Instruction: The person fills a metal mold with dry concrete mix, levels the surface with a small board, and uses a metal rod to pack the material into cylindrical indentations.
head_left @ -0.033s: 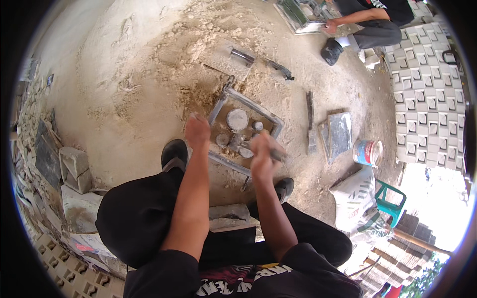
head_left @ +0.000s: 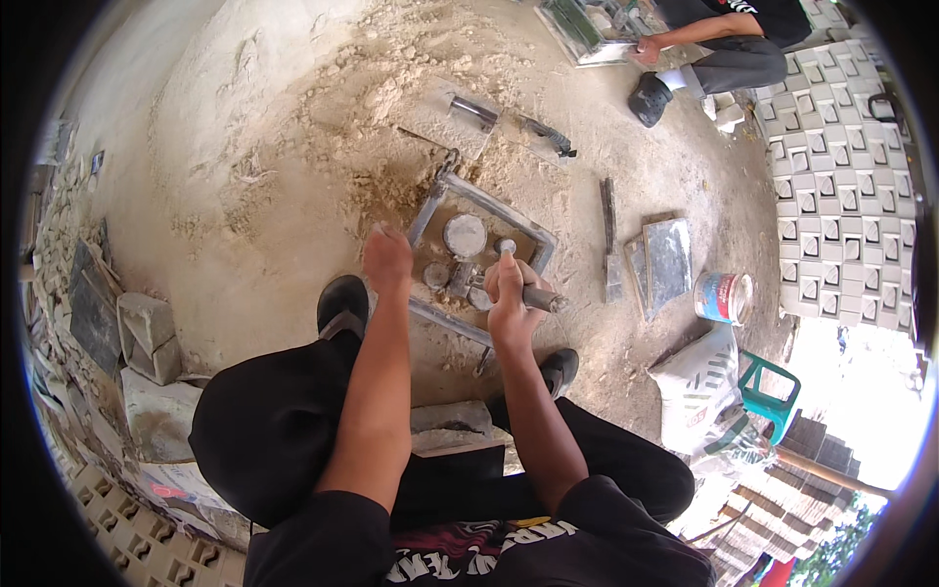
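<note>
My right hand (head_left: pixel 511 291) is closed around the handle of a hammer (head_left: pixel 546 300), whose blocky head lies over the round pieces in the mould. The mould is a grey rectangular frame (head_left: pixel 501 210) on the ground between my feet, with greyish-brown material inside. One large pale disc (head_left: pixel 465 236) and several smaller round pieces, among them a small cylinder (head_left: pixel 506 247), stand up within it. Beside the frame's left side, my left hand (head_left: pixel 388 258) is closed in a fist; whatever its fingers hold, if anything, is hidden.
Loose sand (head_left: pixel 391 98) and a flat trowel (head_left: pixel 469 112) lie beyond the frame. To the right are a long-handled scraper (head_left: pixel 611 240), dark plates (head_left: pixel 668 256), a bucket (head_left: pixel 724 297), a sack (head_left: pixel 696 386) and stacked blocks (head_left: pixel 841 186). A co-worker's hand (head_left: pixel 648 51) holds another mould.
My right hand and the hammer, blurred by motion before, now show sharply, with the hand a little changed in angle. My left hand has stayed in place.
</note>
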Motion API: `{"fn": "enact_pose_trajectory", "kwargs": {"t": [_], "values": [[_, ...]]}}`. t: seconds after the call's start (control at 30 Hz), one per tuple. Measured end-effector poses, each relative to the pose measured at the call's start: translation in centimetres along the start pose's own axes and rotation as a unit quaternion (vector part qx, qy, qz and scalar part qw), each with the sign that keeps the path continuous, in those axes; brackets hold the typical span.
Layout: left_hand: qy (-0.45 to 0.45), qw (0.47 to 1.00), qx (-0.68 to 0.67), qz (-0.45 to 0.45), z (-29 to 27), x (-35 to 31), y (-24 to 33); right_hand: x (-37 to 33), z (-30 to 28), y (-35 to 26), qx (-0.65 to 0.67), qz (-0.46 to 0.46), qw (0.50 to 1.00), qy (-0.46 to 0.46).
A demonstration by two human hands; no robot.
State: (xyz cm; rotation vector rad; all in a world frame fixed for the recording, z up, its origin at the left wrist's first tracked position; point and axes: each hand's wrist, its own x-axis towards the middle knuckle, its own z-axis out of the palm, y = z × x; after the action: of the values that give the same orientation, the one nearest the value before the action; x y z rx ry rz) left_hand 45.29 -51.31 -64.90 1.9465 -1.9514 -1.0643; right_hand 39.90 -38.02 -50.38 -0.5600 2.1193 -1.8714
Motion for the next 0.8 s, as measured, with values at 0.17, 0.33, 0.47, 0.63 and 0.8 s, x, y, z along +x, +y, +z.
{"fn": "enact_pose_trajectory", "kwargs": {"t": [0.17,0.33,0.47,0.63,0.8], "values": [[0.041,0.999,0.013,0.027,0.5,0.1,-0.1,-1.2,-1.5,-2.9,0.154,-0.012,0.988,0.032],[0.04,0.999,0.012,0.02,0.2,0.4,0.0,-1.5,-1.4,-1.9,0.098,0.017,0.994,0.05],[0.035,0.999,0.015,0.014,0.4,0.0,-0.6,-2.2,-1.4,-1.6,0.041,-0.004,0.999,0.012],[0.026,1.0,0.006,0.011,0.0,-0.4,-0.3,-2.3,-1.1,-0.9,0.135,-0.045,0.99,0.0],[0.016,1.0,0.01,-0.002,-0.5,-0.4,0.2,-1.9,-0.3,-2.1,0.148,-0.028,0.988,0.036]]}}
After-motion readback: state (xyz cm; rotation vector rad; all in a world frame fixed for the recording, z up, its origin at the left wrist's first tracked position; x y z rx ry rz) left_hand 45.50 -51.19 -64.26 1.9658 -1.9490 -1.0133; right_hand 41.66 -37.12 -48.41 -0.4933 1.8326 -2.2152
